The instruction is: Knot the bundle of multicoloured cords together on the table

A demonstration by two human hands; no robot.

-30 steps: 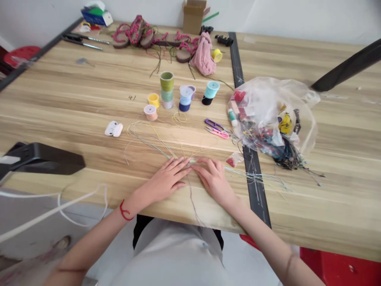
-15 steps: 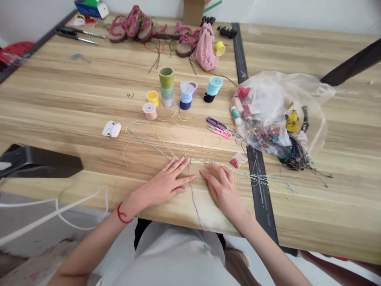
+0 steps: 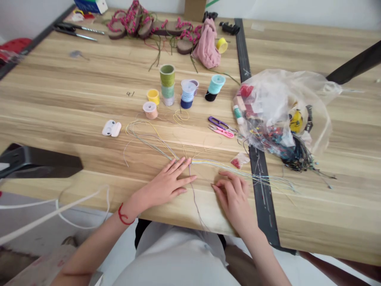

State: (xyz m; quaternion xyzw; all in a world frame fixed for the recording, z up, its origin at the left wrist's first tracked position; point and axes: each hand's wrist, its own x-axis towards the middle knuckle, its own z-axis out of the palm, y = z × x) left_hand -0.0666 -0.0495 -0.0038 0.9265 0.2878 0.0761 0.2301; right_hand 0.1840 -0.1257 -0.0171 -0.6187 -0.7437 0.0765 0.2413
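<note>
Your left hand (image 3: 165,183) lies flat and open on the wooden table (image 3: 59,83), its fingertips resting on the bundle of multicoloured threads (image 3: 210,161) without gripping it. Your right hand (image 3: 233,199) sits apart from it, fingers lightly curled, just below the threads and clamped on nothing. The bundle crosses the lower middle of the frame, fanning into loose loops toward the left and trailing right over a black strip (image 3: 262,198) set in the table. A thin mauve thread (image 3: 194,198) drops between your hands toward the table edge.

Above your hands stand thread spools (image 3: 167,81), with purple-handled snips (image 3: 218,124) and pink-handled snips (image 3: 222,132) to their right. A white earbud case (image 3: 109,128) lies to the left, and a clear plastic bag (image 3: 285,97) of beads and cords sits at right.
</note>
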